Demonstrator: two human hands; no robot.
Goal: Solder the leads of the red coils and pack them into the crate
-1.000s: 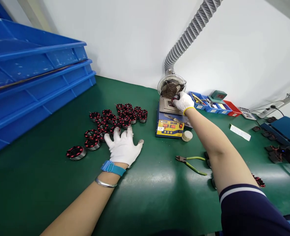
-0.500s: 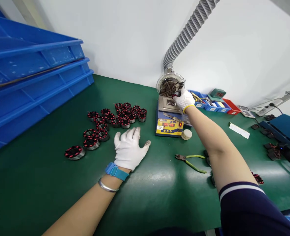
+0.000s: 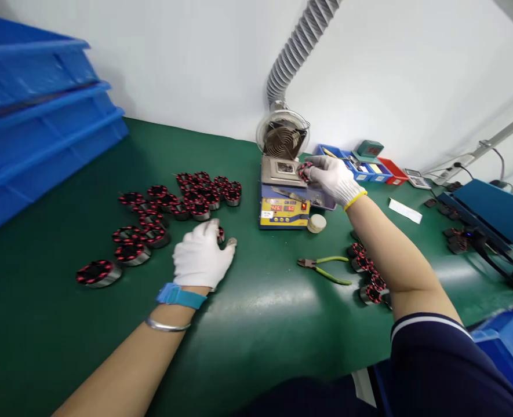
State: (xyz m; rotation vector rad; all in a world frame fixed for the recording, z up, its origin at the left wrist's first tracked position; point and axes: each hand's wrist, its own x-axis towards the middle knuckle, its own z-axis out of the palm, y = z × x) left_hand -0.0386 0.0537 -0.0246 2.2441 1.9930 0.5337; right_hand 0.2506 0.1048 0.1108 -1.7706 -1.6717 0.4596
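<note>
Upper left: blue plastic crates (image 3: pixel 47 116). Left of centre: steel rings wound in red and black (image 3: pixel 154 217); white-gloved left hand (image 3: pixel 201 256), fingers curled beside a part-hidden red-black ring (image 3: pixel 221 234); whether they grip it is unclear. Centre: blue-and-yellow metal-topped box (image 3: pixel 284 213); at its upper right, a red-and-black wound ring (image 3: pixel 304 171), which the white-gloved right hand (image 3: pixel 335 179) pinches.

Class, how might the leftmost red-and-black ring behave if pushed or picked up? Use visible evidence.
The leftmost ring looks metal-sided, so it is probably stiff and heavy for its size. Lying flat, it would likely slide rather than roll.
</note>
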